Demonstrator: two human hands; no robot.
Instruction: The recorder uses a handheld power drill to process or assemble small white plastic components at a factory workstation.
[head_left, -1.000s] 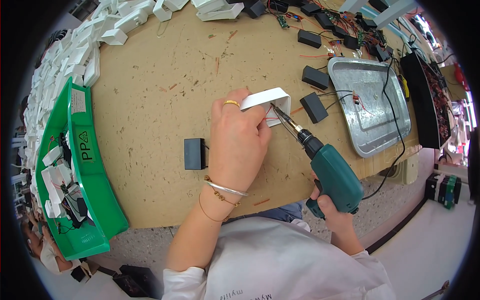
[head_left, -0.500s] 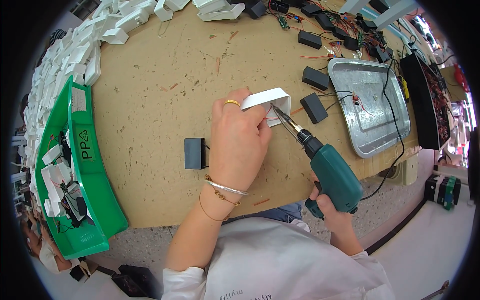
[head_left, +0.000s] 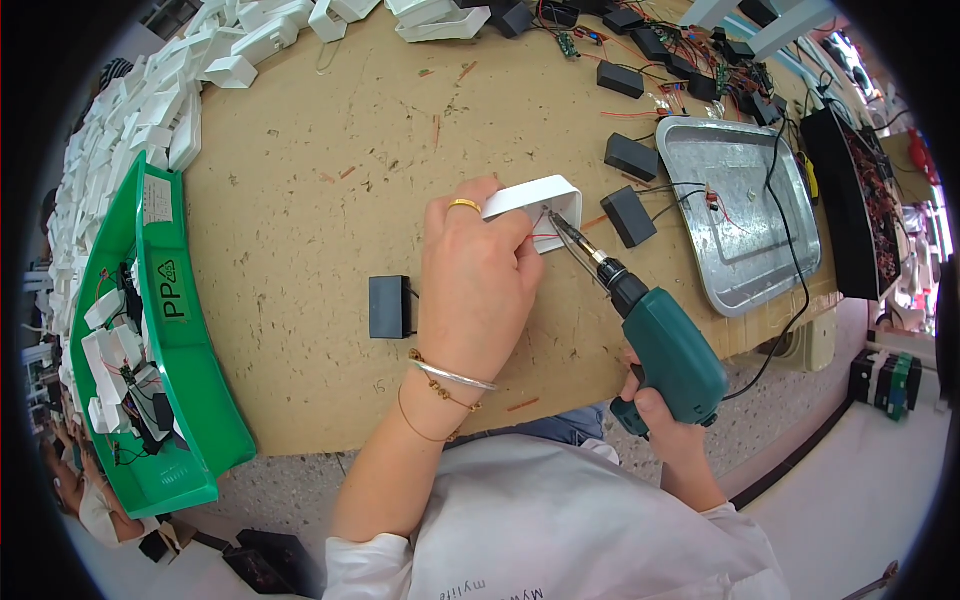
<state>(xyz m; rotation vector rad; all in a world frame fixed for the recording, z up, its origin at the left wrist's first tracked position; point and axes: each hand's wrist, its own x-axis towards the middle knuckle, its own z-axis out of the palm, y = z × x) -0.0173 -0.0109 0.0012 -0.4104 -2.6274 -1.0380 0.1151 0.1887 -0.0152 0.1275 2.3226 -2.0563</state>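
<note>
White case [head_left: 535, 193], soldering gun [head_left: 676, 357].
My left grip [head_left: 475, 270]: holding case; my right grip [head_left: 668, 428]: holding gun, nozzle [head_left: 585, 246] toward case.

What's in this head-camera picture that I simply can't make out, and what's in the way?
All in the head view:
Left end of the white casing: hidden by the left hand.
Several fingers of the right hand: hidden behind the green pistol-shaped tool.
Whether its tip touches the red wire: too small to tell.
Pile of white parts: cut off by the upper edge.
Much of the green bin's floor: covered by loose parts.
</note>
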